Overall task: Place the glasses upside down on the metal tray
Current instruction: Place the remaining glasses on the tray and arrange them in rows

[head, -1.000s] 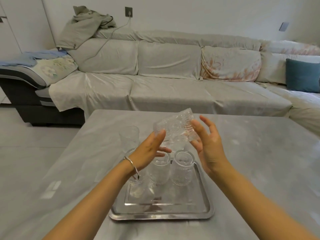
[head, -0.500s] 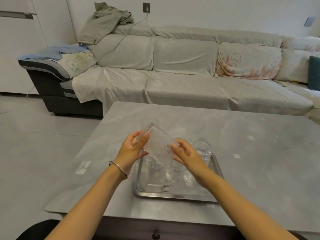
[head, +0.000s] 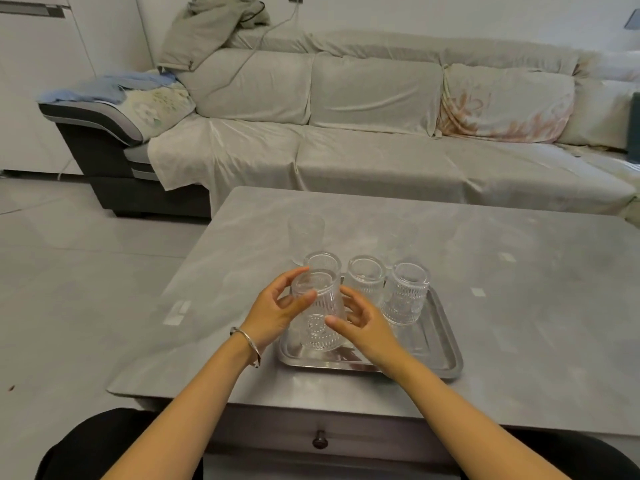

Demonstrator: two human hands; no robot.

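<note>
- Now both hands, left (head: 273, 313) and right (head: 363, 327), clasp a ribbed clear glass (head: 320, 313) upside down at the tray's (head: 446, 337) near-left corner; whether it touches down is unclear.
- Three glasses (head: 407, 292) stand inverted behind.
- Near-right tray space lies open, and the table (head: 519, 306) around it.

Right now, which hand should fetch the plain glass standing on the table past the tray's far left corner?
Left hand, probably: the plain glass stands beyond the tray on the left, so the right hand would cross the inverted glasses.

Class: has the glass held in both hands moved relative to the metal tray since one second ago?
Yes. The held glass came down from above onto the metal tray, inverted.
</note>
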